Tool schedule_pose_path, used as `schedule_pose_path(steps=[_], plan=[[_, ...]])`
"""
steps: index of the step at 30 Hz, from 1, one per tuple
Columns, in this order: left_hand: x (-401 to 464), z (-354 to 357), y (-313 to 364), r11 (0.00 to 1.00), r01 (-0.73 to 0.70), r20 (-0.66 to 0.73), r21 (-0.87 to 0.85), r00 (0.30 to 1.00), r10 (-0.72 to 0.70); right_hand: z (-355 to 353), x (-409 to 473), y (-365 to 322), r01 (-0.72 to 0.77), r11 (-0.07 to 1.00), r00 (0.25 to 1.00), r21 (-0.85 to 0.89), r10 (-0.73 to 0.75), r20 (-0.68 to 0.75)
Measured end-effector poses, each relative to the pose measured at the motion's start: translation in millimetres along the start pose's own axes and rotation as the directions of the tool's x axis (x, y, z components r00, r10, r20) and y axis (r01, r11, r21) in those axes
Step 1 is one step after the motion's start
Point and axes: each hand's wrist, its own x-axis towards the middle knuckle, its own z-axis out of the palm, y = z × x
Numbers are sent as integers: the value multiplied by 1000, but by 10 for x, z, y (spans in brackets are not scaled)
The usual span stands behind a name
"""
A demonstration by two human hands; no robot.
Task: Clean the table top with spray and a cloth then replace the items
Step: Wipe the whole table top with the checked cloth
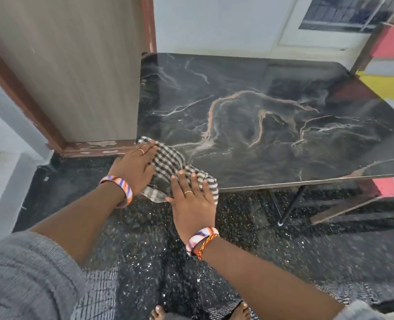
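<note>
We've got both hands flat on the checked cloth (168, 167) at the desk's (283, 135) near left corner, left hand (133, 168) and right hand (192, 199) pressing it, fingers straight and slightly spread.

No text, label, brand, number or sign can be read anywhere in the head view. The framed picture (350, 12) on the far wall is too blurred to show any lettering.

table top's (272, 116) right corner cut off
</note>
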Motion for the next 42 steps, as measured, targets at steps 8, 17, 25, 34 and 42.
schedule_pose_path(steps=[8, 17, 25, 34, 42], plan=[[-18, -394, -86, 831, 361, 87, -422, 929, -359, -69, -3, -408, 242, 949, 970, 202, -230, -84], [94, -1060, 60, 614, 493, 533, -617, 835, -135, -585, 280, -30, -312, 450, 946, 837, 64, 319], [102, -1318, 522, 638, 155, 488, -754, 783, 386, -940, 516, 382, -390, 514, 735, 764, -325, 594], [201, -1165, 1099, 822, 59, 530, -566, 790, 308, -1201, 199, 1403, -612, 589, 498, 528, -232, 836], [530, -654, 1834, 844, 68, 603, -532, 731, 321, -1320, -63, 2301, -663, 679, 432, 316, 2, 902]])
